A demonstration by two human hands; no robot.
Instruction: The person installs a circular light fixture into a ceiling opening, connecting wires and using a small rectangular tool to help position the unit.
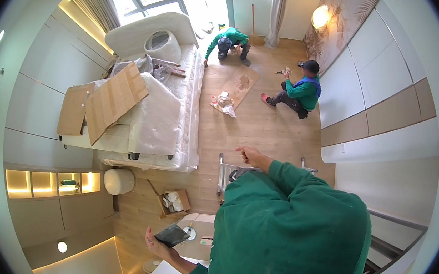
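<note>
Left hand [159, 244] grips a dark flat pad [173, 234] (likely light, stiff; edges suit holding); right hand [249, 154] loosely closed, empty.

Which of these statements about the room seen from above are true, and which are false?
1. The left hand holds a dark flat object. True.
2. The right hand grips a hammer. False: it holds nothing visible.
3. Flattened cardboard lies on the wrapped bed. True.
4. Two other people crouch or sit on the wooden floor. True.
5. The small open box stands on the bed. False: it stands on the floor.
</note>
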